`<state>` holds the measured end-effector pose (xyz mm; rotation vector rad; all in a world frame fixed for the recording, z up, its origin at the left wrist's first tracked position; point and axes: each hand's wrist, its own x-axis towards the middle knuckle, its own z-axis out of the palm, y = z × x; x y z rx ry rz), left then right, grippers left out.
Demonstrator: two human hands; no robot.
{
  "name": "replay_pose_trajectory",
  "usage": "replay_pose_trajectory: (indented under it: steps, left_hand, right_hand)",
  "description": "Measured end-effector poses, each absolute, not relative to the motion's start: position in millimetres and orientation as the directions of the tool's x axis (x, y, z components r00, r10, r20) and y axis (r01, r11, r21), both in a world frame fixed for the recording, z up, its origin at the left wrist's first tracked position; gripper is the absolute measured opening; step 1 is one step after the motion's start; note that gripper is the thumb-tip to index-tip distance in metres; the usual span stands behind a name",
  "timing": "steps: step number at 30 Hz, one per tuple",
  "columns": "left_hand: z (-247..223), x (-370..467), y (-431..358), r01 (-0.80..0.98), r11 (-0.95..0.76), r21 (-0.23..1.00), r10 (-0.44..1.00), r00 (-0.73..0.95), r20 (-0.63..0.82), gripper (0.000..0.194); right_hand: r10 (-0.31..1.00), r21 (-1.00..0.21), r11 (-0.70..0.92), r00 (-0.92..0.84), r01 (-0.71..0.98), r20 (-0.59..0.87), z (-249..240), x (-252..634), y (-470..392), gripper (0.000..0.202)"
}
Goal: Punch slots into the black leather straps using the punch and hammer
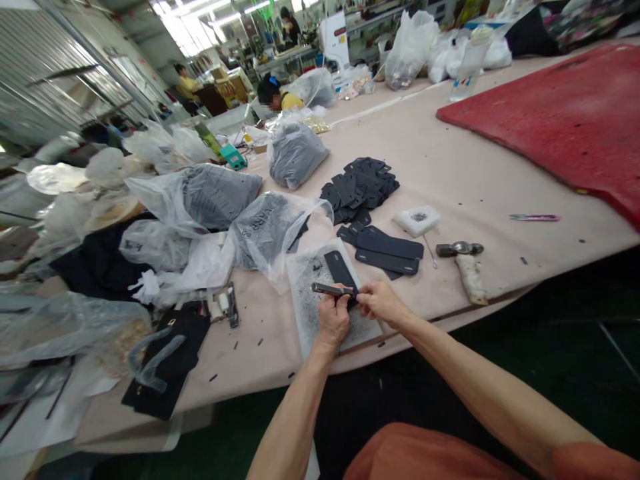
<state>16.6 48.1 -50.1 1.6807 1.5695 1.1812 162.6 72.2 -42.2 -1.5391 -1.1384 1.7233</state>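
Note:
Over a speckled white board (305, 293) at the table's front edge, my left hand (334, 320) is closed round a metal tool (330, 289). Just right of it, my right hand (383, 301) pinches at the tool's end near a small dark piece, too small to make out. A black rounded strip (339, 268) lies on the board beyond the tool. Larger dark strips (390, 243) lie behind my right hand, with a heap of small dark pieces (360, 187) further back. A hammer with a wrapped handle (470, 277) lies to the right.
Beside the strips sits a white block (417, 220). Pink-handled snips (535, 217) and a red sheet (560, 120) are at the right. Plastic bags (270, 233) crowd the left, near a black pouch (175, 360). People sit in the background.

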Motion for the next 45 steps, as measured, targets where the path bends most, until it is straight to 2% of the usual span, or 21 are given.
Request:
replay_pose_trajectory:
  steps: [4, 9, 11, 13, 17, 20, 25, 29, 33, 38, 42, 45]
  left_hand:
    - [-50, 20, 43, 0.411, -0.089, 0.907, 0.971, -0.169, 0.171, 0.017]
    - [-47, 11, 42, 0.183, 0.064, 0.981, 0.922, -0.388, 0.013, 0.022]
    - [-41, 1, 42, 0.175, 0.104, 0.979, 0.908, -0.418, -0.022, 0.021]
    - [-33, -8, 39, 0.181, 0.134, 0.974, 0.926, -0.373, -0.058, 0.021]
    - [-16, -13, 28, 0.130, 0.169, 0.977, 0.981, -0.123, -0.153, 0.029]
    - [-8, -6, 21, 0.224, 0.108, 0.968, 0.992, 0.034, -0.119, 0.032]
    - [-5, 3, 22, 0.437, -0.032, 0.899, 0.995, 0.097, -0.012, 0.022]
    - [-7, 7, 24, 0.446, -0.029, 0.895, 0.997, 0.074, -0.005, 0.018]
    - [-14, 6, 21, 0.264, 0.100, 0.959, 0.995, -0.030, -0.096, 0.015]
    - [-23, -5, 19, 0.027, 0.300, 0.954, 0.936, -0.203, -0.289, 0.032]
    - [-23, -3, 20, -0.198, 0.376, 0.905, 0.899, -0.160, -0.408, 0.039]
    - [-19, 5, 21, -0.344, 0.392, 0.853, 0.884, -0.118, -0.453, 0.041]
  right_hand:
    - [0.839, -0.854, -0.516, -0.161, 0.069, -0.520, -44, 157, 70, 0.010]
    - [0.853, -0.860, -0.511, -0.124, 0.004, -0.508, -44, 160, 65, 0.010]
    - [0.861, -0.867, -0.498, -0.123, -0.011, -0.493, -44, 161, 62, 0.011]
    - [0.877, -0.883, -0.469, -0.130, -0.021, -0.463, -42, 161, 58, 0.013]
    - [0.906, -0.917, -0.398, -0.164, -0.011, -0.391, -39, 159, 52, 0.014]
    - [0.931, -0.948, -0.315, -0.180, 0.040, -0.317, -39, 157, 47, 0.014]
    - [0.954, -0.964, -0.234, -0.162, 0.129, -0.253, -36, 159, 44, 0.016]
    - [0.962, -0.969, -0.219, -0.138, 0.115, -0.234, -30, 161, 47, 0.015]
    - [0.971, -0.971, -0.216, -0.084, 0.101, -0.224, -36, 166, 54, 0.017]
    - [0.956, -0.955, -0.275, -0.138, -0.113, -0.259, -45, 170, 54, 0.042]
    - [0.943, -0.932, -0.321, -0.143, -0.169, -0.299, -40, 166, 48, 0.035]
    - [0.938, -0.931, -0.339, -0.129, -0.133, -0.323, -39, 165, 46, 0.033]
